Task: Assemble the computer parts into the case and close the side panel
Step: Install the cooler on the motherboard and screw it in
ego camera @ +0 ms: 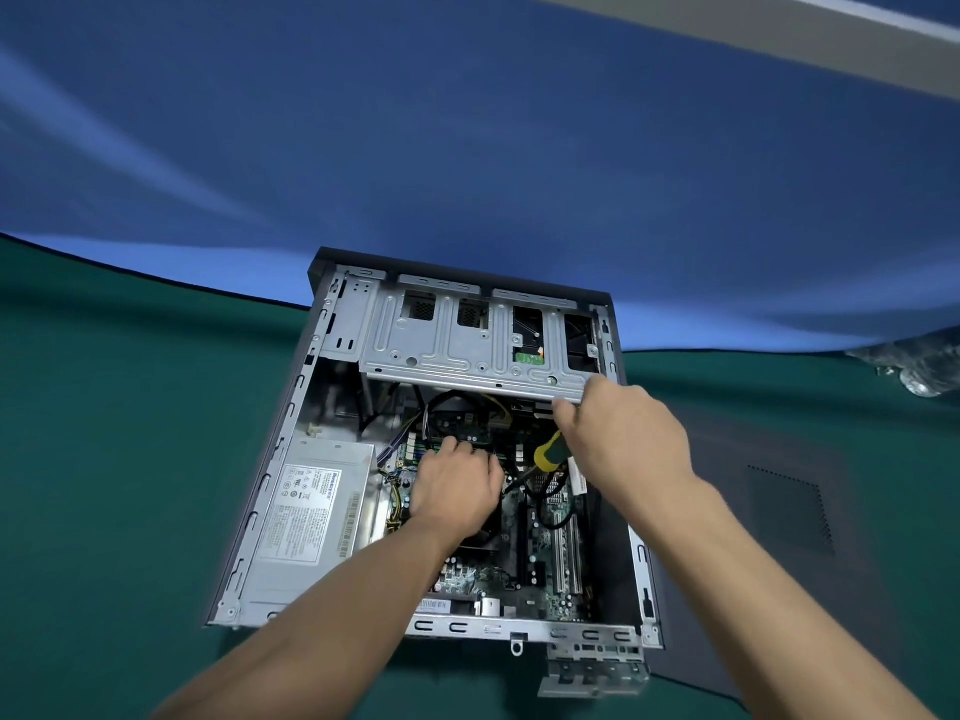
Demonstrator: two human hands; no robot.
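Observation:
An open computer case [270, 491] lies on its side on a green table, its inside facing up. My left hand [454, 491] reaches into the middle of the case and rests over the motherboard [540, 558], fingers bent down among the cables; what they touch is hidden. My right hand [618, 439] grips a screwdriver with a yellow and green handle [551, 452], its dark shaft angled down toward the board. The right hand's fingers sit at the lower edge of the metal drive cage [457, 345].
A silver power supply [311, 517] fills the case's left side. The dark side panel [779, 511] lies flat on the table to the right of the case. A blue backdrop hangs behind the table. Crumpled plastic [919, 371] lies at the far right.

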